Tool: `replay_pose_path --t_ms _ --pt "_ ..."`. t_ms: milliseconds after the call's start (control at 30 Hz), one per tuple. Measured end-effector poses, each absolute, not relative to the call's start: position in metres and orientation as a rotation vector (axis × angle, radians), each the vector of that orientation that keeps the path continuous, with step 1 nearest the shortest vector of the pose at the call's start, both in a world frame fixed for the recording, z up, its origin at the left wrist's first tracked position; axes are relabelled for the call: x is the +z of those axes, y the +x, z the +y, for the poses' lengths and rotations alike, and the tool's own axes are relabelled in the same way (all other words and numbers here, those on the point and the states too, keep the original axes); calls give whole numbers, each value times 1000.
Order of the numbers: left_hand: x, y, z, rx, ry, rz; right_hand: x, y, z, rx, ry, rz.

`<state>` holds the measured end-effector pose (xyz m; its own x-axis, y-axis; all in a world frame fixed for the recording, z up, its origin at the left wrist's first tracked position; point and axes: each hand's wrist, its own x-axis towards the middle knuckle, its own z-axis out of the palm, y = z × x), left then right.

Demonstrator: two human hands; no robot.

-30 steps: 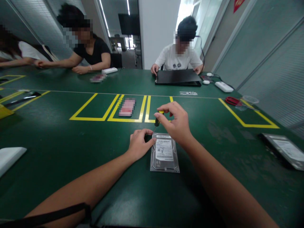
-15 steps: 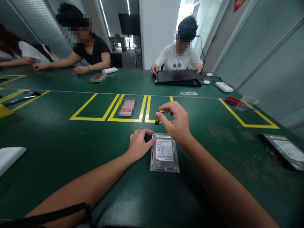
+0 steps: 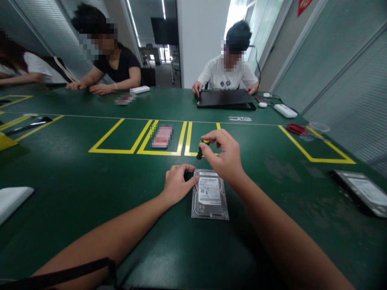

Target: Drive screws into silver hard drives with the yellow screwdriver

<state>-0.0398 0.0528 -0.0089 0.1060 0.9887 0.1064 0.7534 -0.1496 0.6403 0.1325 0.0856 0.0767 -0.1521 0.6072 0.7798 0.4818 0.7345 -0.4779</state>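
A silver hard drive [image 3: 211,197] with a white label lies flat on the green table in front of me. My left hand [image 3: 179,182] grips its upper left edge, thumb on the top face and index finger by the far corner. In my right hand [image 3: 224,155], thumb and fingertips pinch the handle of a small yellow-and-black screwdriver [image 3: 200,151]. The screwdriver leans slightly, and its thin shaft reaches down to the drive's far left corner, close to my left fingertip. Whether a screw sits under the tip is too small to tell.
A second hard drive [image 3: 364,189] lies at the right. Yellow tape [image 3: 111,151] marks rectangles on the table. A pink blurred item [image 3: 162,136] is in one. Across sits a person holding a black panel [image 3: 226,99]. Red cable [image 3: 296,129] and a white object [image 3: 13,201] lie at the sides.
The screwdriver handle has turned slightly in my right fingers. My left hand and the drive stay in place. At the far left, a co-worker's hand has moved rightward toward the other one.
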Motion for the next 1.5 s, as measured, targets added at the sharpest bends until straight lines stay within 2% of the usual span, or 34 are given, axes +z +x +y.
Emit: replay_pose_path --t_ms 1500 --pt "-8 -40 52 742 1975 1699 70 132 86 135 -861 -1768"
